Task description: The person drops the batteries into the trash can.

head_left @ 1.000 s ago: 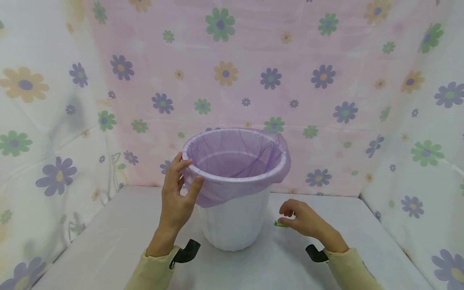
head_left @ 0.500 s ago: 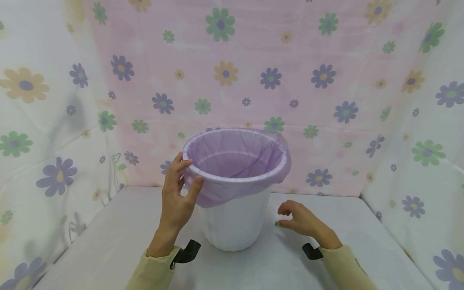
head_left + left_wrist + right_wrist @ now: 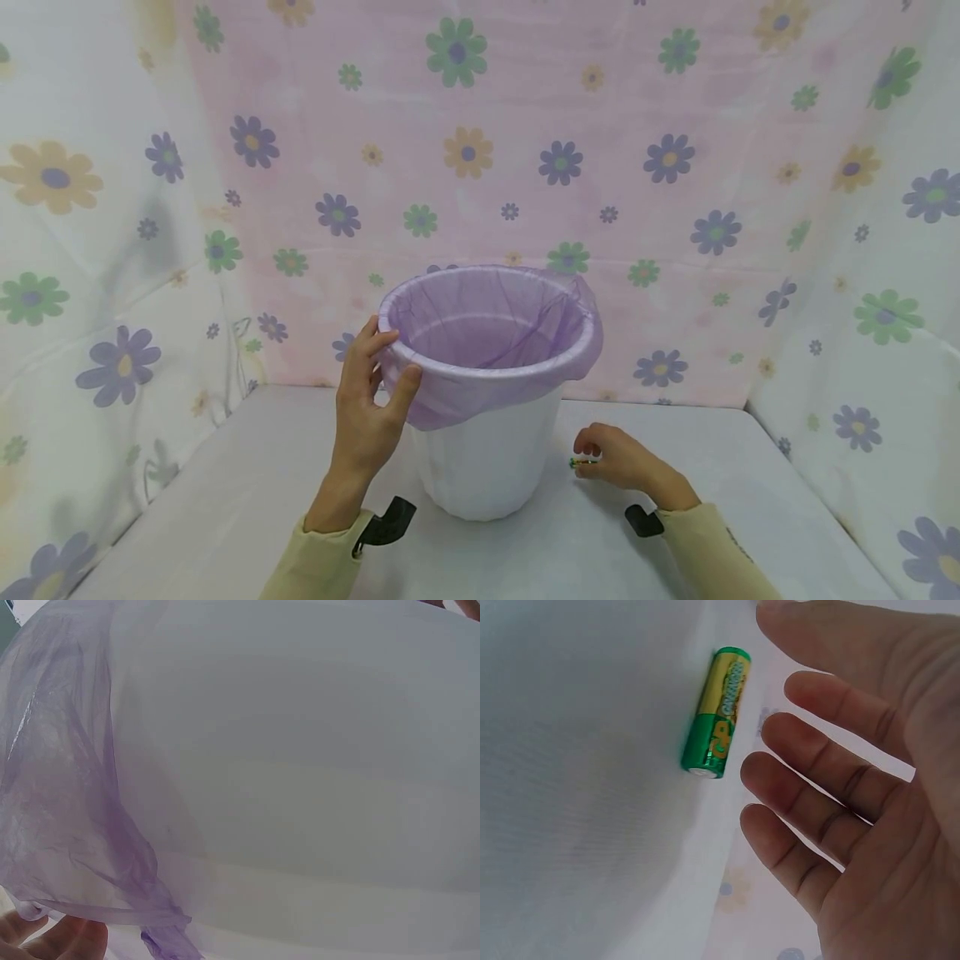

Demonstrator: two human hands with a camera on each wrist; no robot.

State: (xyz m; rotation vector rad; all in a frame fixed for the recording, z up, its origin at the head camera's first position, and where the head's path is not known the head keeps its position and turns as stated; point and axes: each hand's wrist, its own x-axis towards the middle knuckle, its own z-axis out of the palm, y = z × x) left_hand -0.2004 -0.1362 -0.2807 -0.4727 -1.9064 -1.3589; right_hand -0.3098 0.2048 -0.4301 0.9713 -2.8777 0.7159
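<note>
A white wastebasket [image 3: 483,475], lined with a thin purple plastic bag [image 3: 461,400], stands upright on the table. The bag is folded outward over the rim. My left hand [image 3: 369,417] grips the bin's left rim, fingers at the edge and thumb against the bag outside. In the left wrist view those fingertips [image 3: 84,941] show at the bag's lower corner. To the right of the bin, a small green and gold battery [image 3: 717,712] lies on the table. My right hand [image 3: 622,458] hovers right beside it with fingers loosely bent, apart from the battery in the right wrist view.
A white cloth covers the table [image 3: 262,483]. Behind it hangs a pink flowered curtain [image 3: 525,108], with white flowered sheets [image 3: 885,250] at both sides. Each sleeve cuff carries a black wrist mount [image 3: 390,520].
My right hand has lowered and shifted slightly left beside the battery. Half a second ago the thumb hid most of the battery; now more of it shows. The left hand and bin stay put.
</note>
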